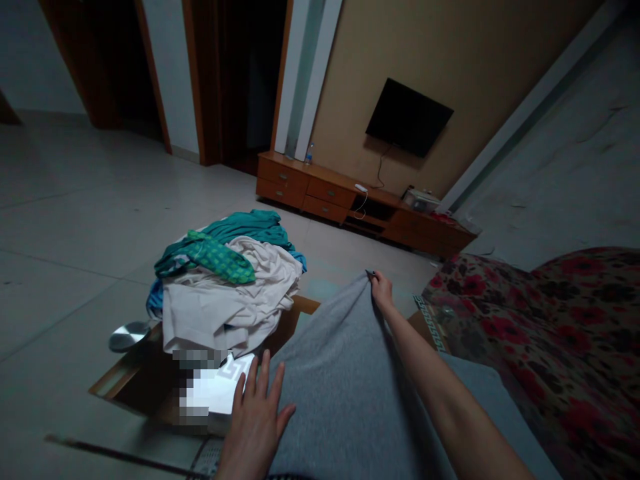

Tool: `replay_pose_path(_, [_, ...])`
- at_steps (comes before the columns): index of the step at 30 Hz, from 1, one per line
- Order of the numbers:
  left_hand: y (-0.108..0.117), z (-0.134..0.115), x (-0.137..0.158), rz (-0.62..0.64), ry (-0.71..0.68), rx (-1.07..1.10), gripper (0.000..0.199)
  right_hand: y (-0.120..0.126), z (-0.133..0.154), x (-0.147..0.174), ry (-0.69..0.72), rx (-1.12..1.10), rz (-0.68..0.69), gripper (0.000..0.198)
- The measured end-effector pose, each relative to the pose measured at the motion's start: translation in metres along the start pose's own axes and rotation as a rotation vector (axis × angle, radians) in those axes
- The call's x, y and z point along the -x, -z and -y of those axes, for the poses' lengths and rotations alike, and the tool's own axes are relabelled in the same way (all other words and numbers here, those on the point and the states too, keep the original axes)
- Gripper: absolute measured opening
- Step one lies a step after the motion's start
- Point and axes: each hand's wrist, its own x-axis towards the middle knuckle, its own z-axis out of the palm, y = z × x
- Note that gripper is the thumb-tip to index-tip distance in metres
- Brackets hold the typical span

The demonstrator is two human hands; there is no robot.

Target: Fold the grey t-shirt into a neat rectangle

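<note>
My right hand (382, 291) pinches a raised edge of a grey cloth (345, 373), which hangs down from the fingers and spreads toward me. Whether it is a shirt or another garment cannot be made out. My left hand (260, 403) is open, fingers apart, at the cloth's left side. Beside those fingers lies a white box (215, 393) with a pale pattern, partly blurred out. Just beyond it is a heap of laundry: crumpled white cloth (235, 287), a green patterned piece (220, 257) and teal cloth (255, 227).
Brown-edged glass table (113, 377) carries the heap; a round metal object (129, 337) sits at its left. A floral-covered sofa (500, 327) stands on the right. Across the floor are a low wooden TV cabinet (320, 193) and a wall-mounted television (410, 117).
</note>
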Motion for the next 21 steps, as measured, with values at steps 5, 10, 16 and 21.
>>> replay_pose_path(5, [-0.003,0.011,-0.002,-0.023,0.095,0.086,0.046,-0.03,-0.003,-0.003,-0.093,0.031,0.135,0.026])
replay_pose_path(10, [0.017,0.017,-0.023,0.072,0.265,0.168,0.047,-0.039,-0.006,-0.008,-0.235,0.056,0.223,0.035])
replay_pose_path(16, [0.035,0.018,-0.039,0.259,0.223,0.312,0.021,-0.021,-0.002,-0.019,-0.196,-0.162,0.364,0.026])
replay_pose_path(21, [0.05,0.037,-0.035,0.336,0.38,0.623,0.015,0.01,-0.001,-0.027,-0.077,-0.409,0.389,0.04])
